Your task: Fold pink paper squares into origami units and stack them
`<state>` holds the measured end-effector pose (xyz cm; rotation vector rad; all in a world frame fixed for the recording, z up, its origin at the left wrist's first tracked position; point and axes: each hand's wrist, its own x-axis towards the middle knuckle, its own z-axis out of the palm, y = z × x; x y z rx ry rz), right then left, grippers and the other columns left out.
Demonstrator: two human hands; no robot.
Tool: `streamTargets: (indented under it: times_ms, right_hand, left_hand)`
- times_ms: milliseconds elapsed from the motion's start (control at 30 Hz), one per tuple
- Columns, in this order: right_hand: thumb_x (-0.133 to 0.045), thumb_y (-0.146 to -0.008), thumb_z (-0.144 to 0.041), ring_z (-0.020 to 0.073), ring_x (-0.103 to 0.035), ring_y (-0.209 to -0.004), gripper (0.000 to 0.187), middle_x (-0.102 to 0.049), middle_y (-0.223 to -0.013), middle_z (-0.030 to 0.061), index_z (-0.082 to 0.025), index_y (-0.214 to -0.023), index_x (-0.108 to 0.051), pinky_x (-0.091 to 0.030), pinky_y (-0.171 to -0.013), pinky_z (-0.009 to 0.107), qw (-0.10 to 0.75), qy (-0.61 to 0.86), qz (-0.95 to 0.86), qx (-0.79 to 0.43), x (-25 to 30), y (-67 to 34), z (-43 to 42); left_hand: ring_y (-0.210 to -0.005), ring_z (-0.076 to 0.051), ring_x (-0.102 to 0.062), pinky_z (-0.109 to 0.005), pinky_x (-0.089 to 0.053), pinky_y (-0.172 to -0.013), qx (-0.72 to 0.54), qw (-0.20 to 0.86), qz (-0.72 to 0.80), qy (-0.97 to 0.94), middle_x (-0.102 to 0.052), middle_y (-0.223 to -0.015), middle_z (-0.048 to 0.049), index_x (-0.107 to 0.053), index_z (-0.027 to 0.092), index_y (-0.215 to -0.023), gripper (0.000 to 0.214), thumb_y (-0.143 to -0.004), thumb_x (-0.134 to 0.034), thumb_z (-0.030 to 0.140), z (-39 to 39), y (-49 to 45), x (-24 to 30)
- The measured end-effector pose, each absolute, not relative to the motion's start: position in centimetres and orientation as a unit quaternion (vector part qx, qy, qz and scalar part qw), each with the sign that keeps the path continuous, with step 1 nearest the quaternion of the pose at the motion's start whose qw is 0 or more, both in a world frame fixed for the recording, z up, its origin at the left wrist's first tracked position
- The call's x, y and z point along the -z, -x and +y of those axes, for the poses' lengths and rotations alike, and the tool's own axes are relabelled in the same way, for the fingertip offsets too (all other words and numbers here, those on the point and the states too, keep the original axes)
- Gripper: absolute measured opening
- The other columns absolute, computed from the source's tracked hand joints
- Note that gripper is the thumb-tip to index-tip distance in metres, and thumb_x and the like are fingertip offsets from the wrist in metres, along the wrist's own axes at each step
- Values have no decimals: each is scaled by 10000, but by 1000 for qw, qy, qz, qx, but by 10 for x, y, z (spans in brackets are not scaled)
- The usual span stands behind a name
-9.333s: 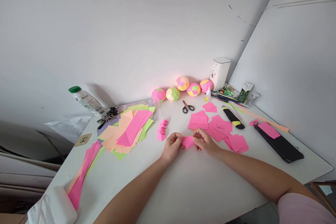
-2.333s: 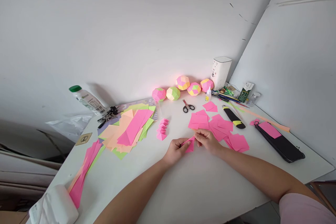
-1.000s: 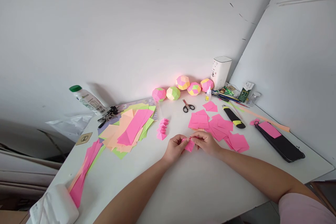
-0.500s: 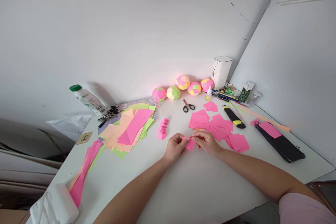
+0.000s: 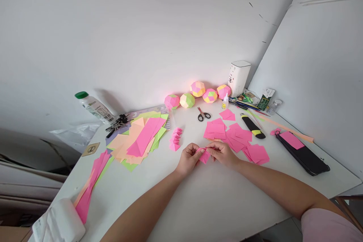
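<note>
Between my two hands is a small pink paper piece (image 5: pixel 205 157), its upper edge folded over. My left hand (image 5: pixel 190 159) pinches its left side between thumb and fingers. On the other side, my right hand (image 5: pixel 222 153) grips the upper right edge with thumb and fingertips. Fingers cover part of the paper, so the exact fold is hidden. Just left of my hands stands a row of folded pink paper units (image 5: pixel 175 140). Loose pink paper squares (image 5: pixel 238 136) lie spread beyond and to the right of my right hand.
Several colourful paper balls (image 5: pixel 187 100) line the wall, with scissors (image 5: pixel 203 114) and a glue bottle (image 5: pixel 225 102) before them. A utility knife (image 5: pixel 253 126) and a black pouch (image 5: pixel 302 155) lie at right. Coloured paper strips (image 5: pixel 146 136) and a green-capped bottle (image 5: pixel 95 106) are at left.
Both hands stay in nearly the same place, still holding the pink paper. The fingers of my right hand have shifted very slightly along its upper edge.
</note>
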<state>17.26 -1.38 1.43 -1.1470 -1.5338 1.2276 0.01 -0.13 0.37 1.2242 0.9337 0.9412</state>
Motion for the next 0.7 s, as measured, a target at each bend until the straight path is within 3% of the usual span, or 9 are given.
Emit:
streamTargets:
  times_ms: [300,467,700]
  right_hand:
    - [-558,-819,-366,101,-509,-471,219,-525,-553,-31,-165,-791,-640,-408,-474,225,415,443,-624,-493,-14,-174,-13]
    - [-555,-819,-370,104,-508,-471,220,-519,-552,-34,-167,-784,-633,-401,-471,226,414,441,-624,-495,-14,-175,-13]
    - [-547,-829,-351,93,-504,-475,216,-532,-606,-19,-156,-783,-626,-371,-453,212,404,442,-633,-492,-11,-176,-13]
  left_hand:
    - [-390,-46,-408,-174,-315,-377,-407,640,407,-509,-490,-527,70,-435,175,-705,353,-700,-663,444,-2,0,-5]
    - [-410,-50,-421,-178,-333,-382,-411,646,399,-505,-505,-577,66,-470,173,-820,353,-695,-670,435,-2,-1,-6]
    - [-416,-51,-396,-177,-292,-397,-387,640,405,-526,-502,-531,52,-503,154,-739,345,-720,-635,472,-3,-1,-8]
